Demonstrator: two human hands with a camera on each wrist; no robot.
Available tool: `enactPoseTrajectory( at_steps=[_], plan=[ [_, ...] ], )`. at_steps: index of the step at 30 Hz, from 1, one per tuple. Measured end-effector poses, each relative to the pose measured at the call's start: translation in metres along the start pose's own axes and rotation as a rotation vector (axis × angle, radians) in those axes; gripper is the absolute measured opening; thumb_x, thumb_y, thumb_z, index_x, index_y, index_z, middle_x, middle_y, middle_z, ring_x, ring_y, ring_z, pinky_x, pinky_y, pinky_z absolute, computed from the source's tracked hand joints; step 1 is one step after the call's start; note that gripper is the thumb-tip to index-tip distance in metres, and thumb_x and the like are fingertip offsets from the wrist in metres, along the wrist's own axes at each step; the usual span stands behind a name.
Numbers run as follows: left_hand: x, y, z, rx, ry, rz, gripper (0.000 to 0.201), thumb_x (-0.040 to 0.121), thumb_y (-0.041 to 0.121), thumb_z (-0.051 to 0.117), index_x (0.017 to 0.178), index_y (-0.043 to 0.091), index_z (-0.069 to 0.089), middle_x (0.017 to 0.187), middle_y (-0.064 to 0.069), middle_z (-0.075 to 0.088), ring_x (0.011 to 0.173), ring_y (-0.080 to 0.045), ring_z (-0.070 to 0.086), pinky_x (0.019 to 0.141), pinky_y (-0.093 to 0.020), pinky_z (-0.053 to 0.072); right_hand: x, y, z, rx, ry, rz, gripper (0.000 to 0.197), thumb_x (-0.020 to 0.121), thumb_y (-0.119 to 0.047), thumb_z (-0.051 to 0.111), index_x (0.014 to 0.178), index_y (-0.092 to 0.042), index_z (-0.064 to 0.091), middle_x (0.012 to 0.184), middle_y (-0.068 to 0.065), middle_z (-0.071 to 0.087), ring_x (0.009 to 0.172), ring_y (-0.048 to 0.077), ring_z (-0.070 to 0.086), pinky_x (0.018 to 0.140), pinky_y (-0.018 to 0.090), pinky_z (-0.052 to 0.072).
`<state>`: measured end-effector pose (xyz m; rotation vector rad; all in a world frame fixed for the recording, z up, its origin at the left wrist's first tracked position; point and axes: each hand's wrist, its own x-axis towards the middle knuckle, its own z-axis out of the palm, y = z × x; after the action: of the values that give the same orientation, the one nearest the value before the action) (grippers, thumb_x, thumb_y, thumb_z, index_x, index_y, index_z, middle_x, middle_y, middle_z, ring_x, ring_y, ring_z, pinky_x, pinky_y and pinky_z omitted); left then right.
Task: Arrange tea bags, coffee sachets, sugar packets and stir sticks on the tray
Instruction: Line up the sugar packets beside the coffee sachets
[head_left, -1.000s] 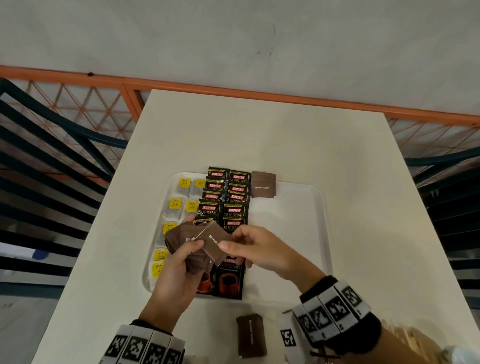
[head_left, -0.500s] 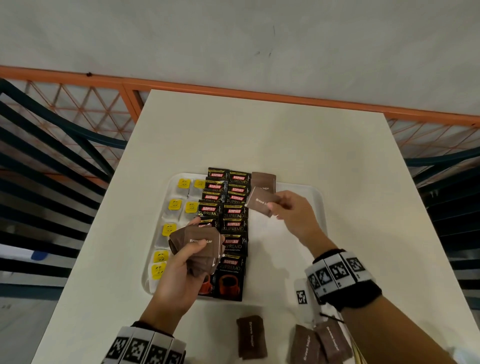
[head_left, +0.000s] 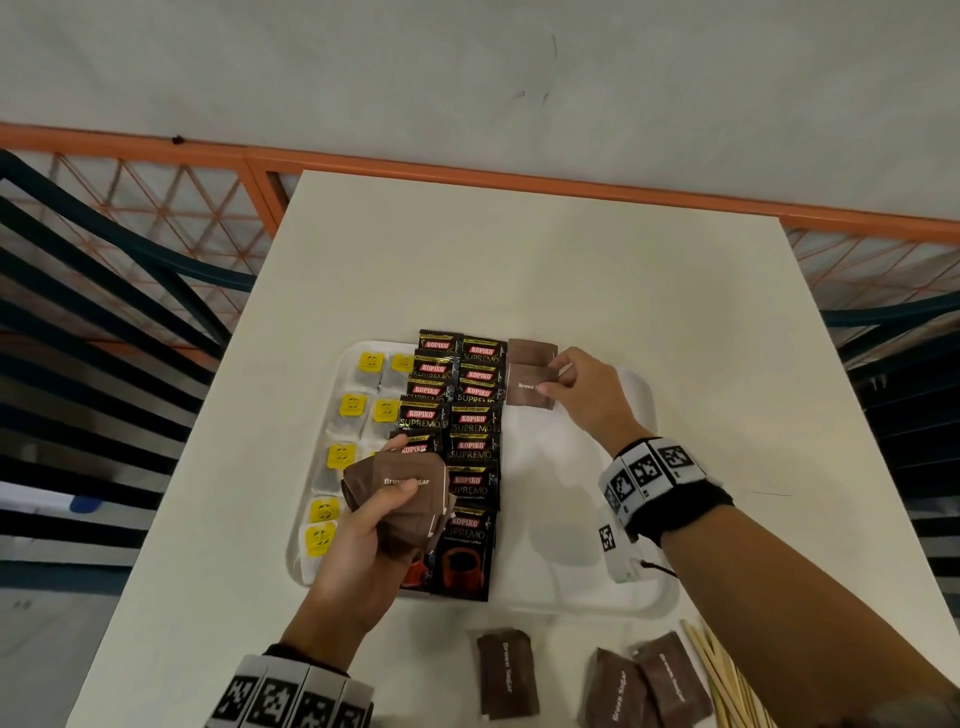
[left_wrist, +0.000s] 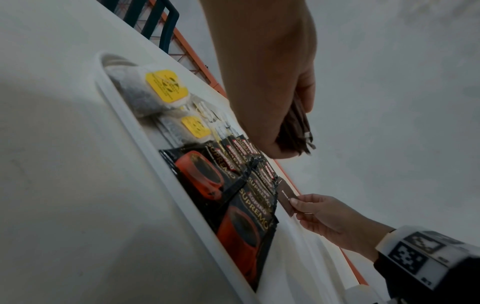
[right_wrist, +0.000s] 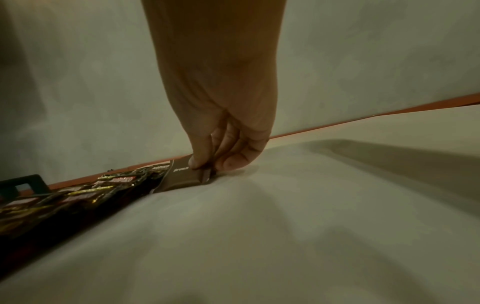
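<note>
A white tray (head_left: 597, 597) holds yellow-tagged tea bags (head_left: 354, 405) in its left columns and two columns of black coffee sachets (head_left: 470, 452) in the middle. My right hand (head_left: 576, 387) pinches a brown sugar packet (head_left: 527, 387) and sets it on the tray just below another brown sugar packet (head_left: 530, 349) at the far edge. In the right wrist view the thumb and fingers pinch that packet (right_wrist: 182, 174) against the tray. My left hand (head_left: 374, 519) grips a stack of brown sugar packets (head_left: 400, 483) above the tray's left front part, also seen edge-on as a stack (left_wrist: 296, 131).
Three loose brown sugar packets (head_left: 506, 673) lie on the white table (head_left: 519, 260) in front of the tray. Wooden stir sticks (head_left: 719, 675) lie at the front right. An orange rail and dark chair backs border the table.
My right hand took one sugar packet from the left hand's stack, carried it to the tray's far side and has lowered it below the first packet. The left hand stayed roughly in place.
</note>
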<state>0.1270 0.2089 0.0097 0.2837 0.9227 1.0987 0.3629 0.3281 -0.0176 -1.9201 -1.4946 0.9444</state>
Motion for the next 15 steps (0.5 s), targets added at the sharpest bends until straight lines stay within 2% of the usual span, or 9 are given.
enactPoseTrajectory(
  at_steps=[2, 5, 10, 13, 15],
  plan=[
    [0.0, -0.001, 0.0, -0.01, 0.008, 0.003, 0.05, 0.07, 0.007, 0.055, 0.117, 0.022, 0.059, 0.104, -0.009, 0.066, 0.08, -0.02, 0.068, 0.057, -0.026, 0.055, 0.0, 0.001, 0.002, -0.009, 0.018, -0.002, 0.026, 0.081, -0.007, 0.068, 0.104, -0.004, 0.056, 0.063, -0.005, 0.052, 0.061, 0.001, 0.048, 0.056, 0.007, 0.038],
    [0.0, -0.003, 0.002, -0.01, 0.007, 0.005, 0.048, 0.07, 0.005, 0.055, 0.116, 0.022, 0.059, 0.098, -0.006, 0.069, 0.078, -0.019, 0.069, 0.057, -0.026, 0.056, 0.001, 0.003, 0.004, -0.026, 0.036, -0.005, 0.031, 0.081, -0.007, 0.068, 0.108, -0.003, 0.053, 0.064, -0.003, 0.052, 0.062, 0.002, 0.048, 0.057, 0.009, 0.035],
    [-0.001, -0.005, 0.005, 0.022, 0.007, 0.008, 0.048, 0.071, 0.006, 0.056, 0.115, 0.023, 0.06, 0.097, -0.004, 0.071, 0.076, -0.018, 0.07, 0.059, -0.027, 0.057, -0.005, 0.0, 0.007, -0.056, 0.101, -0.015, 0.033, 0.082, -0.014, 0.068, 0.11, -0.007, 0.051, 0.08, 0.01, 0.06, 0.074, 0.018, 0.055, 0.059, 0.018, 0.039],
    [-0.001, -0.005, 0.006, 0.033, 0.008, 0.016, 0.047, 0.07, 0.006, 0.057, 0.113, 0.024, 0.06, 0.094, -0.002, 0.073, 0.077, -0.017, 0.071, 0.059, -0.027, 0.057, -0.024, -0.013, 0.007, -0.042, 0.081, -0.052, 0.025, 0.085, -0.024, 0.065, 0.103, -0.01, 0.056, 0.081, 0.0, 0.059, 0.072, 0.011, 0.054, 0.063, 0.016, 0.039],
    [-0.001, -0.005, 0.006, 0.035, 0.012, 0.017, 0.047, 0.069, 0.006, 0.058, 0.112, 0.025, 0.061, 0.095, -0.003, 0.073, 0.079, -0.017, 0.071, 0.06, -0.027, 0.057, -0.044, -0.028, 0.008, -0.013, -0.039, -0.082, 0.022, 0.088, -0.031, 0.06, 0.098, -0.012, 0.06, 0.077, -0.008, 0.057, 0.07, 0.003, 0.054, 0.063, 0.012, 0.039]
  ],
)
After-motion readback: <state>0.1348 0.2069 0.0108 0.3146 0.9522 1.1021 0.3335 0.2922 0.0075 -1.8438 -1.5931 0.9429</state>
